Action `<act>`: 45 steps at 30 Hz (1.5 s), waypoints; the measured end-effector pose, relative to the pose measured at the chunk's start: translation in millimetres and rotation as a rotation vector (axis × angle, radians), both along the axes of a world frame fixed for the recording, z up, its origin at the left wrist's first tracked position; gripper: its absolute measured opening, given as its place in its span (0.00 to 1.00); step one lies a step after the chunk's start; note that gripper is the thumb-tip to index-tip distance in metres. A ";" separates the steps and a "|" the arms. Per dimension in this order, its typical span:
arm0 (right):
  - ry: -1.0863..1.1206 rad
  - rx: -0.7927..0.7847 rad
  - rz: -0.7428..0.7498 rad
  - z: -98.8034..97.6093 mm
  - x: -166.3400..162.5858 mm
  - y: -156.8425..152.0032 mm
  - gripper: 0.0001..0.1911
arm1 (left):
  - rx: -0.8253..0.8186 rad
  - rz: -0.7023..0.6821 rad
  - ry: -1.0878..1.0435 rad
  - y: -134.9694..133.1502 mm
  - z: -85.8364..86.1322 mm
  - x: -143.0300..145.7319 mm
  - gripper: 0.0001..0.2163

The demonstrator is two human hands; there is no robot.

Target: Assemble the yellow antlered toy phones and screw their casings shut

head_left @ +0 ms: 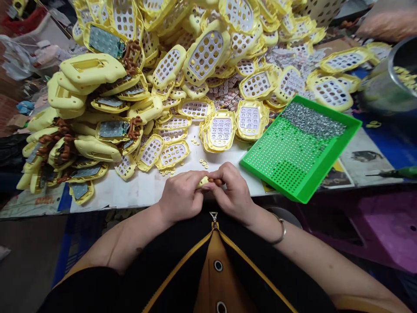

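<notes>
Close to my body at the table's front edge, both hands meet. My left hand (182, 193) is closed, thumb and finger pinching a small yellow plastic piece (202, 181). My right hand (233, 189) is closed on a brown cord-like piece (216, 181) that adjoins the yellow one; its far end is hidden by the fingers. Just beyond them lie small yellow rings (203, 163) on the white table surface. Past these sits a stack of yellow shells with white keypads (220, 130).
Yellow housings with circuit boards and brown coiled cords (112, 129) are heaped at left. More yellow shells (205, 52) pile up at the back. A green perforated tray (276, 150) holds many screws (312, 121). At right are a metal pot (379, 93) and a screwdriver-like tool (395, 173).
</notes>
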State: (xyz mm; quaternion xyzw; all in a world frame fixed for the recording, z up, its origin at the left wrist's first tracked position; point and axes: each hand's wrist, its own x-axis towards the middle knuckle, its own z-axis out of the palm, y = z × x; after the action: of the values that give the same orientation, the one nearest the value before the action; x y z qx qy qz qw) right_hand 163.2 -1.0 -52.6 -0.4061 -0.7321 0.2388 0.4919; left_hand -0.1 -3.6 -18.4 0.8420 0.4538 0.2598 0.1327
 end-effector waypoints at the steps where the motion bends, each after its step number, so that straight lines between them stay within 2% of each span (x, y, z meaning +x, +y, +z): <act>1: 0.007 -0.004 0.004 -0.4 -0.9 0.5 0.03 | 0.003 -0.004 -0.015 0.1 -0.7 -0.6 0.15; 4: 0.071 0.003 0.027 2.1 0.8 3.0 0.04 | -0.023 -0.039 -0.134 -1.7 -2.5 -5.2 0.17; 7: 0.164 0.051 0.021 10.1 5.9 5.7 0.18 | -0.136 -0.055 -0.430 -3.3 -4.5 -14.1 0.17; 8: 0.173 0.062 0.045 13.6 7.4 6.3 0.20 | -0.178 -0.060 -0.528 -3.1 -5.2 -17.4 0.16; 10: 0.151 0.068 0.139 20.3 9.3 6.7 0.15 | -0.243 -0.074 -0.653 -1.7 -5.8 -22.9 0.13; 12: 0.129 0.061 0.217 24.9 9.5 5.7 0.07 | -0.286 -0.084 -0.695 0.0 -5.4 -25.2 0.12; 14: 0.130 0.049 0.216 25.8 8.7 3.6 0.05 | -0.299 -0.094 -0.696 0.5 -4.2 -23.2 0.12; 18: 0.173 0.044 0.164 18.8 5.0 -2.2 0.04 | -0.184 -0.067 -0.660 -2.9 -2.6 -9.3 0.09; 21: 0.166 0.132 0.093 14.8 0.2 -3.7 0.06 | -0.076 -0.035 -0.699 -5.8 -5.5 -0.2 0.08; 24: 0.151 0.178 0.080 15.7 -4.7 -0.6 0.05 | -0.064 -0.014 -0.741 -6.0 -12.9 -1.1 0.08; 27: 0.162 0.124 0.142 17.0 -6.8 3.8 0.04 | -0.173 0.034 -0.841 -3.7 -20.5 -9.9 0.09; 30: 0.139 0.078 0.161 14.8 -6.1 5.0 0.14 | -0.394 0.137 -1.104 -1.5 -21.9 -17.0 0.09; 32: 0.090 0.089 0.153 12.9 -5.8 3.9 0.17 | -0.550 0.184 -1.286 -1.1 -19.5 -18.1 0.09; 34: 0.041 0.129 0.147 12.1 -6.9 2.0 0.15 | -0.657 0.174 -1.386 -1.5 -16.5 -16.7 0.09; 38: -0.099 0.213 0.052 13.8 -12.6 -2.3 0.13 | -0.776 0.132 -1.368 -3.1 -14.7 -10.0 0.15; 41: -0.234 0.288 -0.049 13.4 -14.7 -3.3 0.14 | -0.831 0.209 -1.336 -3.4 -14.3 -4.6 0.21; 43: -0.210 0.289 -0.034 11.1 -12.7 -1.7 0.14 | -0.806 0.248 -1.316 -2.7 -11.8 -2.5 0.20; 45: -0.087 0.227 0.048 8.1 -8.3 1.3 0.13 | -0.757 0.235 -1.284 -0.8 -7.1 -2.3 0.16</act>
State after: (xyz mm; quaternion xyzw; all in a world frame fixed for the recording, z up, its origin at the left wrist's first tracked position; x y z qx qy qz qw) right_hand 154.9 0.3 -44.6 -0.3402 -0.7847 0.1481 0.4965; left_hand -2.4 -4.4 -25.4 0.3682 0.4322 0.5384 0.6227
